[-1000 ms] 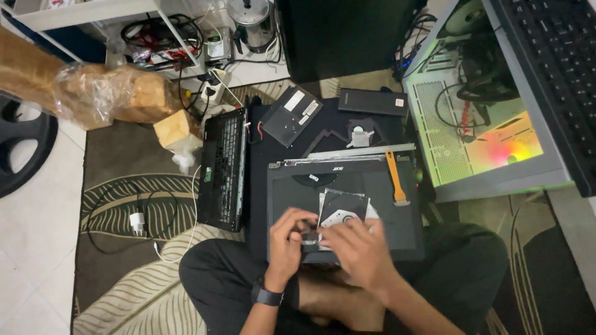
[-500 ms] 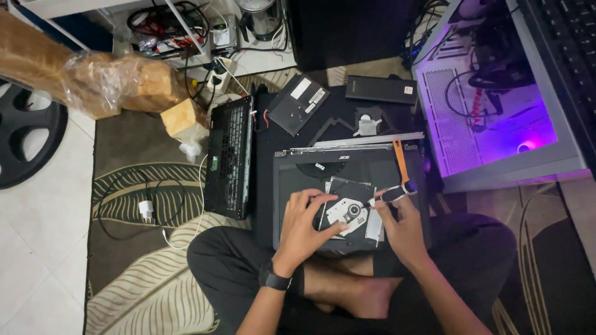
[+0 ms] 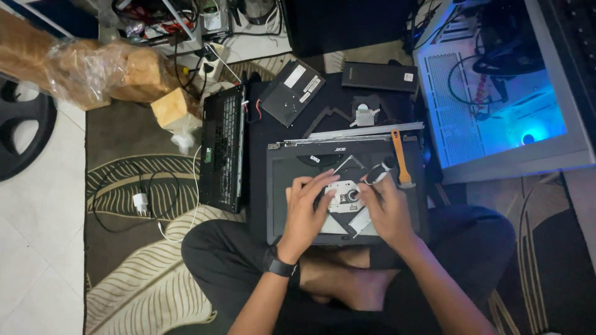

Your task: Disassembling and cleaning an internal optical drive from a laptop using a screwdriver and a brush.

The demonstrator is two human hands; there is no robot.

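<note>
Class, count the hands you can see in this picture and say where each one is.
2. The left hand rests on the left side of the silver optical drive lying on the laptop lid; the right hand is at its right side. None seem hidden.

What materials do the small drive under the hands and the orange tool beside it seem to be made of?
The small drive looks like bare sheet metal, pale grey with a dull shine, around a round hub; both the left hand and right hand rest on it. The orange tool is probably plastic: uniform bright colour, matte, no metallic glint. The laptop base beneath seems dark matte plastic.
</note>
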